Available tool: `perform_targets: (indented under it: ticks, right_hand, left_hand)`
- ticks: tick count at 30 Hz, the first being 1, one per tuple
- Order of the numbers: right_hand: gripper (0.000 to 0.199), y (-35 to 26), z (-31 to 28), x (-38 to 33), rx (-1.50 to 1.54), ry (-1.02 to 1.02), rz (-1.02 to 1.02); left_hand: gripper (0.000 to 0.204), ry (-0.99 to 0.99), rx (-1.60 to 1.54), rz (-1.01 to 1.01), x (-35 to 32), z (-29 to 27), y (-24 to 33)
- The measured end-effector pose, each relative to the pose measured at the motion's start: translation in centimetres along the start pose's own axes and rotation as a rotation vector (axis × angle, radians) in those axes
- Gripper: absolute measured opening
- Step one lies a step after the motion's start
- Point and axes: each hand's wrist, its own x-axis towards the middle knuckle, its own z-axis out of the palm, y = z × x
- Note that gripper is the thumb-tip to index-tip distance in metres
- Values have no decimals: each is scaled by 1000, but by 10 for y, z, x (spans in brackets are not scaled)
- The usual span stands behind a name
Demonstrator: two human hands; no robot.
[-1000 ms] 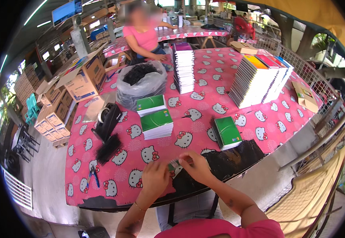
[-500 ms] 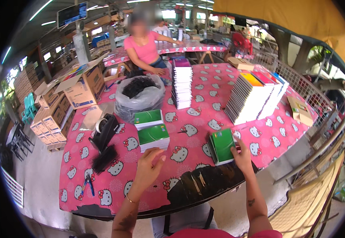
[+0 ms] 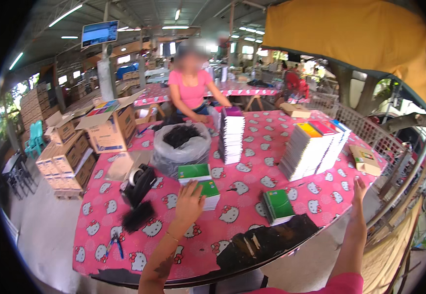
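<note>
- Now the left hand (image 3: 189, 203) has moved up off the near edge of the table and rests, fingers loosely spread, on the near end of the green notebook stack (image 3: 199, 182); it touches the top cover but has not closed round anything.
- Just beside the near rim, the dark bundle of black strips (image 3: 267, 240), which both hands were working at a second ago, lies alone with no hand on it.
- Meanwhile the right hand (image 3: 358, 188) has swung far out to the right, past the single green notebook (image 3: 277, 206) it was reaching for half a second ago; it is open, fingers up, holding nothing, at the table's right edge.
- That notebook has stayed where it was on the pink patterned tablecloth (image 3: 232, 215), well apart from the stack under the left hand.
- By my reading, the work has turned from the strips to the notebooks, the stack being the thing in hand.
- Left of the stack sit a black tape dispenser (image 3: 137, 183) and blue-handled pliers (image 3: 115, 242).
- Farther back stand a bag of black pieces (image 3: 181, 147), a tall purple-topped pile (image 3: 231, 134) and rows of coloured notebooks (image 3: 316, 147).
- Beyond the table, a person in a pink top (image 3: 192, 93) works at the far side.
</note>
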Motion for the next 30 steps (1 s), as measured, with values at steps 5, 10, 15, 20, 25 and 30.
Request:
perform_targets:
  ticks: [5,10,15,20,25,30]
  right_hand:
    - [52,-22,-10,18,417,29,44]
    - [60,-74,-21,21,521,100,-34]
    - [55,-106,-5,15,550,248,-34]
    - [40,-138,87,-69,585,90,-25]
    - [39,-176,207,-275,314,-654,-36]
    - [57,-174,279,-422,268,-1123,-52]
  left_hand:
    - [30,-171,-175,-141,-43,32,-44]
    - [33,-171,-107,-33,-43,28,-37]
    - [32,-106,-87,10,-52,34,-37]
    - [29,-182,-92,40,-46,28,-37]
    - [21,-199,-165,0,-14,-23,-18]
    - [18,-412,-282,5,-73,-46,21]
